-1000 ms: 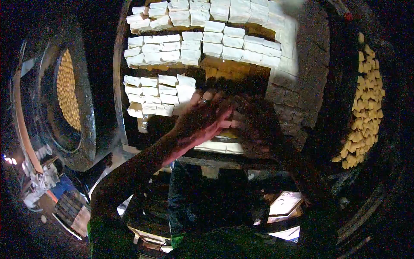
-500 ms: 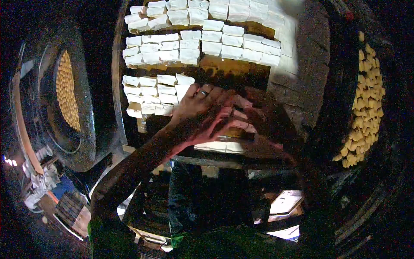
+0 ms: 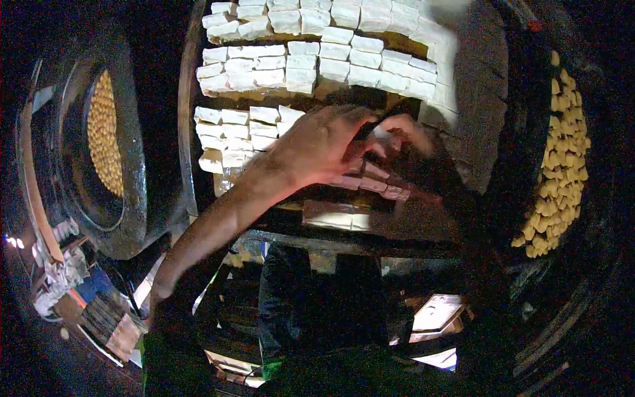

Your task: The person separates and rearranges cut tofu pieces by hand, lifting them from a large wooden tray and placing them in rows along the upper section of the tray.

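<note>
My left hand (image 3: 324, 139) reaches over the tray of white blocks, its fingers curled toward the right. Close beside it, my right hand (image 3: 413, 135) is bent inward and mostly in shadow. A small pale patch shows between the fingertips; whether it is a block or lit skin, I cannot tell. Left of my left hand stand short rows of white rectangular blocks (image 3: 235, 135), partly covered by the hand. Under my hands lie several more blocks (image 3: 374, 178) in dim reddish light. Farther back are longer rows of the same blocks (image 3: 357, 63).
A dark wooden rim (image 3: 188, 132) bounds the tray on the left. Beyond it, a round vessel holds many small yellowish pieces (image 3: 104, 135). More yellowish pieces (image 3: 559, 165) lie at the far right. Shaded blocks (image 3: 479, 99) fill the tray's right side.
My left hand has moved right and up, away from the left rows, and its fingers now meet near my right hand. The right hand has risen slightly. The whole view has shifted a little.
</note>
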A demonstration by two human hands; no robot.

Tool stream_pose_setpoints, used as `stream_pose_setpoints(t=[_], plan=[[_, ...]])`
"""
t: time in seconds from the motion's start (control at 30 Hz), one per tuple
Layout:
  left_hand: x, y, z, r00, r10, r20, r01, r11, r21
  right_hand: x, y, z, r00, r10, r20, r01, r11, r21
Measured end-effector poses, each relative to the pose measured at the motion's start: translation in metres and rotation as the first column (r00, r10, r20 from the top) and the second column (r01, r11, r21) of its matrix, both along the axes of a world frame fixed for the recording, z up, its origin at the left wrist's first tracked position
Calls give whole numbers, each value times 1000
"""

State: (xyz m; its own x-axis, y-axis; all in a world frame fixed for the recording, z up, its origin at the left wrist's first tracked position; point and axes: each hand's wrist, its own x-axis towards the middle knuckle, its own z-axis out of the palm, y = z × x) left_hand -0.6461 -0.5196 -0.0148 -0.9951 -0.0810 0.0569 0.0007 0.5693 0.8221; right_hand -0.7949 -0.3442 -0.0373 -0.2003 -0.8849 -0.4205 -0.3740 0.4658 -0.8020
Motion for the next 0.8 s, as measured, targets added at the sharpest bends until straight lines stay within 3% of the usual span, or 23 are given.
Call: stream_pose_setpoints(t=[0.03, 0.1, 0.13, 0.2, 0.27, 0.33, 0.37, 0.43, 0.53, 0.57, 0.67, 0.73, 0.8], plan=[[-3, -1, 3, 1000, 2, 2, -2, 1000, 1, -2, 6, -8, 988, -52, 149, 79, 980, -184], [-9, -1, 7, 978, -27, 209, -50, 933, 357, -5, 8, -6, 947, -98, 307, 190, 939, -287], [-9, 1, 6, 978, -28, 209, -50, 932, 360, -7, 9, -5, 917, -105, 384, 243, 912, -332], [-8, 3, 5, 989, 92, 119, -145, 788, 598, 0, 5, 14, 900, -226, 371, 336, 904, -264], [-7, 7, -1, 993, 98, 66, -117, 758, 641, 6, 3, 36, 896, -294, 333, 380, 896, -231], [-3, 11, -2, 973, 183, 137, -224, 644, 732, 6, 3, 44, 816, -411, 406, 491, 864, -114], [-1, 10, 4, 974, 181, 136, -222, 644, 732, 6, 3, 46, 816, -413, 405, 493, 862, -114], [7, 1, 18, 912, 197, 360, -406, 557, 725, 5, 5, 48, 823, -449, 348, 501, 863, -71], [16, -6, 10, 904, 312, 291, -418, 511, 751, 5, 3, 56, 772, -522, 362, 549, 835, 33], [20, -11, 24, 890, 299, 345, -454, 497, 739, 3, 4, 56, 772, -523, 362, 550, 835, 33], [32, -18, 21, 882, 327, 340, -468, 517, 716, 1, 6, 56, 830, -433, 352, 463, 886, -3], [36, -18, 21, 859, 362, 363, -509, 528, 679, 8, 8, 58, 758, -529, 381, 540, 837, 88], [42, -21, 16, 910, 352, 220, -415, 792, 448, 9, 11, 51, 747, -533, 398, 542, 834, 101]])
